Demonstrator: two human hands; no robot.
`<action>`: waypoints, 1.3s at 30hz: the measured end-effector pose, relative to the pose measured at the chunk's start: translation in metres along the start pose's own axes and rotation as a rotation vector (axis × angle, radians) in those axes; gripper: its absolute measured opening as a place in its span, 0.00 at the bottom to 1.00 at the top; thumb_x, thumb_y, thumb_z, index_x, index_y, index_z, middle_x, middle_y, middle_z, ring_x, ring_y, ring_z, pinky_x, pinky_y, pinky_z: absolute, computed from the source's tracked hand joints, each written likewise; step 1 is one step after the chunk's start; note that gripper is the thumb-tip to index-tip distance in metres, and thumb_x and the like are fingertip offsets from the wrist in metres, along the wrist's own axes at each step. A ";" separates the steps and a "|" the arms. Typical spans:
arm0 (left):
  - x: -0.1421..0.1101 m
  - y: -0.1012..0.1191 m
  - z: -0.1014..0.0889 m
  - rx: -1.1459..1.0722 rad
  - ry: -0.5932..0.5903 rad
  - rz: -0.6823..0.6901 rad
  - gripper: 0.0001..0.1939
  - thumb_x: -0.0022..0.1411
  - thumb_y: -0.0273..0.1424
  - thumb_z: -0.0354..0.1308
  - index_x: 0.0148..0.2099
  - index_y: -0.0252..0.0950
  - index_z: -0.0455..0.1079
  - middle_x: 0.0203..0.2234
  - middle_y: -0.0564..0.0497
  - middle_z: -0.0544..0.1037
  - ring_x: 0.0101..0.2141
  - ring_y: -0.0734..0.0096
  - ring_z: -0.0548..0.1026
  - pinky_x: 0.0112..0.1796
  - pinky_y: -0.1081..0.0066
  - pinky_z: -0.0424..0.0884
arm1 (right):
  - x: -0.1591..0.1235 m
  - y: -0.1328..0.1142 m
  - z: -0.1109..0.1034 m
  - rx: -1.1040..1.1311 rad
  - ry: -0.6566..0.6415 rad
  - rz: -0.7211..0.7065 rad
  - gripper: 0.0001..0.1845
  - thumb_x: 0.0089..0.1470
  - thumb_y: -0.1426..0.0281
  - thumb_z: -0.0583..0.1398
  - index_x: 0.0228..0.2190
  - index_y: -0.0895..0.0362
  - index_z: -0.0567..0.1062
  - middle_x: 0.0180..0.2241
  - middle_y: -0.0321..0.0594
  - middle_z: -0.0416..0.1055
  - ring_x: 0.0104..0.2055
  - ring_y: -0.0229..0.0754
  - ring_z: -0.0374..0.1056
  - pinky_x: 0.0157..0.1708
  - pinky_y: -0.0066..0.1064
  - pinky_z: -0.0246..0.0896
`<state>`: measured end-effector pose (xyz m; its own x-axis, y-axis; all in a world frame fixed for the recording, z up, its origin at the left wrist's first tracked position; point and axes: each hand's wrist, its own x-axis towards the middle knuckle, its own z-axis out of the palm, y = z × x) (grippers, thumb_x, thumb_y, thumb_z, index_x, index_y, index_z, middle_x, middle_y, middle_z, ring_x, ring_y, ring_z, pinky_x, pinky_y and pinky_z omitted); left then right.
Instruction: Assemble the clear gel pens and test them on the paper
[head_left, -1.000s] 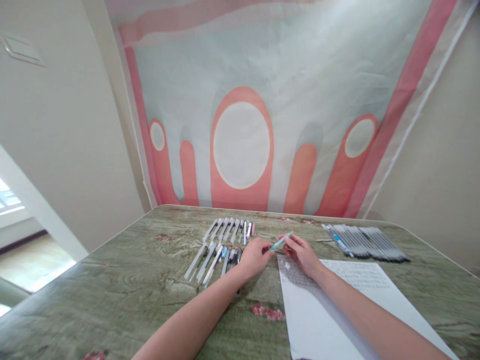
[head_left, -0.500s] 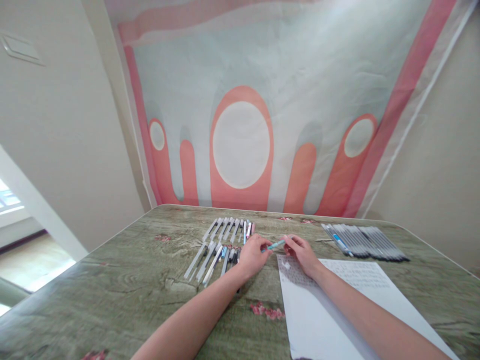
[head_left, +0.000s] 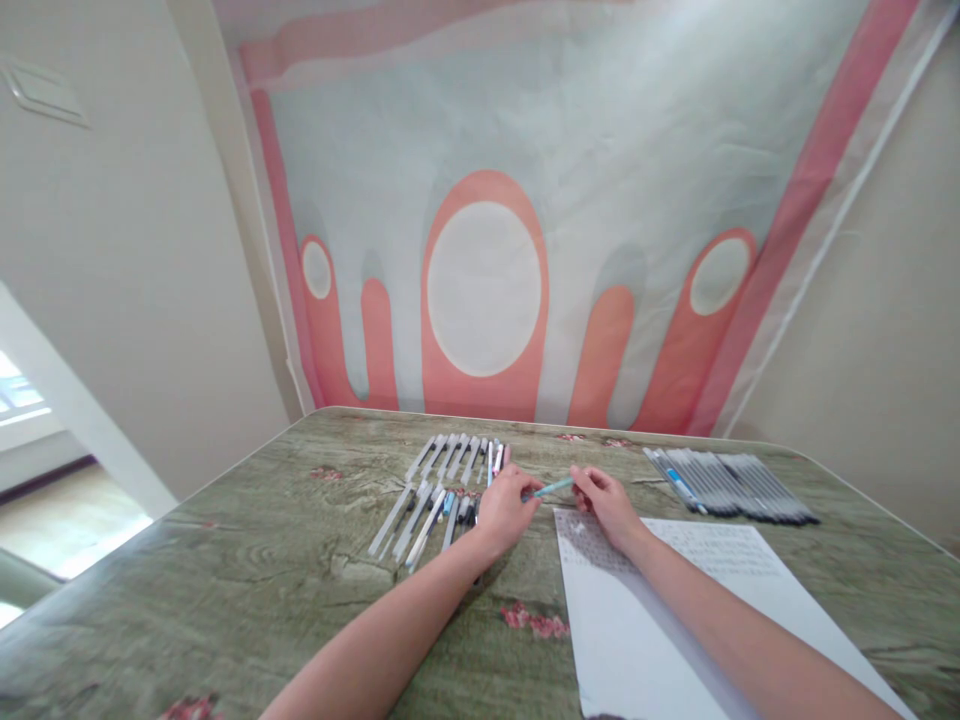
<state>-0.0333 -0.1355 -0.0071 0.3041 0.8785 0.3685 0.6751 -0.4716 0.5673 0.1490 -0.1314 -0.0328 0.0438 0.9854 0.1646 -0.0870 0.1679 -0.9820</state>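
Observation:
Between my two hands runs a slim light-blue pen [head_left: 553,487], held level just above the table. My left hand [head_left: 507,508] pinches its left end. At the other end, the fingertips of my right hand [head_left: 602,503] close on it. Left of my left hand lie two rows of pens and clear caps, a far row [head_left: 450,458] and a near row [head_left: 409,525], partly hidden by that hand. Below my right hand and forearm is a white paper sheet [head_left: 637,640] with lines of writing along its top.
A neat row of grey-clear pens [head_left: 735,485] lies at the right, with a blue-and-white pen [head_left: 681,485] among them. The wood-patterned tabletop [head_left: 285,580] reaches a wall hung with a pink-and-grey sheet [head_left: 585,150].
My hands have drawn slightly apart, and more of the light-blue pen shows between them. The rows of pens and the paper lie as before.

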 end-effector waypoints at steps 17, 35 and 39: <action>0.004 0.001 -0.015 0.057 0.063 -0.021 0.07 0.51 0.26 0.56 0.34 0.40 0.71 0.37 0.50 0.72 0.44 0.66 0.67 0.42 0.71 0.63 | -0.001 -0.002 0.001 -0.038 -0.079 -0.024 0.17 0.43 0.56 0.59 0.30 0.55 0.69 0.20 0.32 0.63 0.20 0.33 0.56 0.20 0.26 0.50; 0.009 -0.003 -0.022 0.118 0.078 0.027 0.10 0.49 0.22 0.55 0.34 0.39 0.72 0.35 0.50 0.72 0.42 0.67 0.68 0.42 0.69 0.61 | 0.001 0.005 0.002 -0.277 -0.121 -0.122 0.16 0.43 0.56 0.59 0.23 0.57 0.69 0.18 0.32 0.61 0.20 0.33 0.54 0.20 0.25 0.49; 0.011 -0.003 -0.023 0.135 0.086 0.033 0.10 0.48 0.21 0.56 0.33 0.39 0.72 0.33 0.50 0.72 0.41 0.66 0.68 0.42 0.68 0.61 | 0.000 0.004 0.002 -0.275 -0.129 -0.129 0.16 0.44 0.56 0.58 0.26 0.57 0.70 0.20 0.33 0.64 0.21 0.34 0.56 0.21 0.26 0.50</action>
<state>-0.0475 -0.1264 0.0115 0.2731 0.8499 0.4506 0.7514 -0.4809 0.4518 0.1465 -0.1301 -0.0369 -0.0909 0.9549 0.2826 0.1842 0.2950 -0.9376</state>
